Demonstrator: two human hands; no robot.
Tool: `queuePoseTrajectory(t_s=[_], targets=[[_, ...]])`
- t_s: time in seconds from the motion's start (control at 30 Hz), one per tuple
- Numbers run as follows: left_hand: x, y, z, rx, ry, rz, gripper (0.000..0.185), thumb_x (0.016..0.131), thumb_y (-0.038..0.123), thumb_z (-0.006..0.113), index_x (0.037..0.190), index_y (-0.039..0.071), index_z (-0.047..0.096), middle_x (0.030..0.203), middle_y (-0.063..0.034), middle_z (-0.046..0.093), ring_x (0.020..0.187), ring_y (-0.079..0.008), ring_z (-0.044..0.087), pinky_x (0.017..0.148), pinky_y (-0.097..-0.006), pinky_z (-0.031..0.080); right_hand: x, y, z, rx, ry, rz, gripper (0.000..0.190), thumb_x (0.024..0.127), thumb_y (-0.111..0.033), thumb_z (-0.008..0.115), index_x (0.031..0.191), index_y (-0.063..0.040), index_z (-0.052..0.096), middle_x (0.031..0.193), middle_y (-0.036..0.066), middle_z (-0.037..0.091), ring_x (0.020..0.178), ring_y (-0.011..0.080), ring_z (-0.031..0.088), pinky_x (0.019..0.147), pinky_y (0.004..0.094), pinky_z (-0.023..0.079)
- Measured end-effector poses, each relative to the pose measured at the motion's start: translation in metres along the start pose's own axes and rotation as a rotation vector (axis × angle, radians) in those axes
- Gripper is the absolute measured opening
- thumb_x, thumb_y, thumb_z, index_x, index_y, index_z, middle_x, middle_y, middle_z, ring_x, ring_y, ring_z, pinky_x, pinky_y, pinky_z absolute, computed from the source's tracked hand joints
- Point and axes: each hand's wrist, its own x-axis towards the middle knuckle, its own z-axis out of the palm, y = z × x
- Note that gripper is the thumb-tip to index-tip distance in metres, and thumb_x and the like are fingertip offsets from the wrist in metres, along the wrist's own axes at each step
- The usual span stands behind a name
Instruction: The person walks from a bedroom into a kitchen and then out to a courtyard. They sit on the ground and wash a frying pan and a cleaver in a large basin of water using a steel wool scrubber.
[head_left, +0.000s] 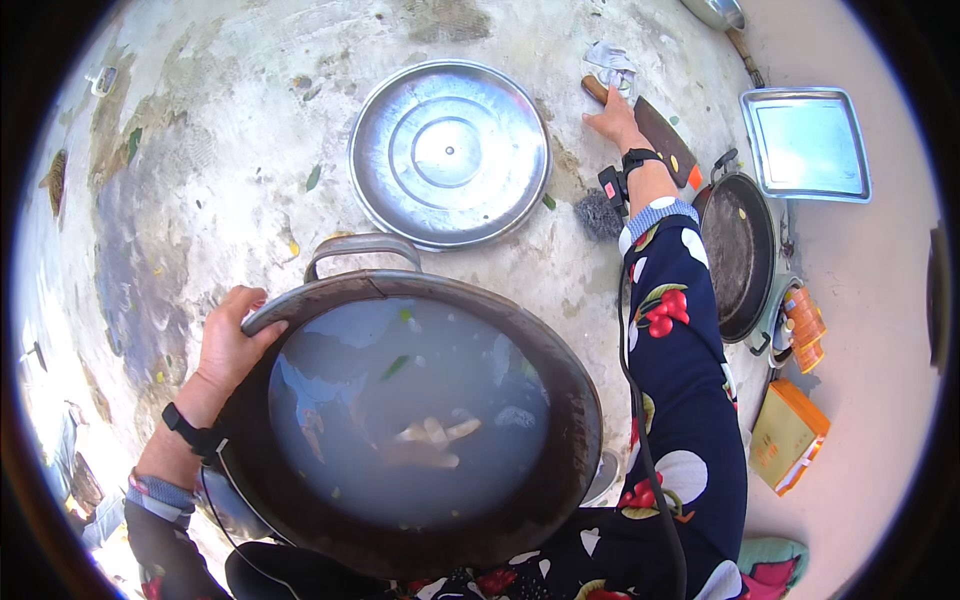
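A large dark metal wok (581, 390) stands in front of me, holding cloudy water with several pale pieces (435, 433) and bits of green leaf. My left hand (234, 337) grips its rim at the left, thumb inside and fingers outside, near the loop handle (364, 244). Stretched out to the far right, my right hand (616, 121) is over a cleaver with a wooden handle (595, 88) and a dark blade (664, 139). Its fingertips are close to a crumpled whitish cloth or bag (609, 57); whether they grip anything is unclear.
A round metal lid or tray (450, 150) lies beyond the wok. Grey scouring wool (598, 215) sits below my right wrist. Along the right wall are a dark pan (739, 255), a square metal tray (808, 146), and a yellow-orange box (787, 439). A cable runs along my right sleeve.
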Motion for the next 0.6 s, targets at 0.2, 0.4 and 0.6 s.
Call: queuePoseTrajectory(t_s=[0.2,0.4,0.6], targets=[[0.000,-0.002,0.003,-0.028,0.026,0.008,0.040,0.079,0.015,0.091,0.112,0.003,0.072,0.102,-0.0155,0.071,0.094,-0.0374,0.072,0.085,-0.0420,0.058,-0.031,-0.018,-0.009,-0.256,0.022,-0.058,0.061,0.086,-0.040,0.081,0.141,-0.015,0.066,0.144,0.014,0.060,0.140,0.0361,0.053,0.111,0.0551,0.048],[-0.002,0.001,0.003,-0.030,0.045,0.050,0.034,0.082,0.015,0.088,0.110,0.002,0.072,0.102,-0.0166,0.072,0.094,-0.0385,0.072,0.086,-0.0419,0.057,-0.080,-0.020,-0.009,-0.424,0.029,-0.289,0.035,0.095,-0.024,0.068,0.128,-0.015,0.074,0.126,0.015,0.072,0.122,0.0363,0.069,0.101,0.0540,0.052],[-0.012,0.003,0.002,-0.010,0.017,0.059,0.033,0.084,0.018,0.087,0.110,0.002,0.074,0.103,-0.0173,0.073,0.097,-0.0393,0.072,0.087,-0.0431,0.057,-0.154,-0.017,-0.038,-0.395,-0.026,-0.584,0.021,0.096,-0.018,0.072,0.116,-0.014,0.069,0.121,0.014,0.071,0.114,0.0352,0.071,0.092,0.0463,0.057]])
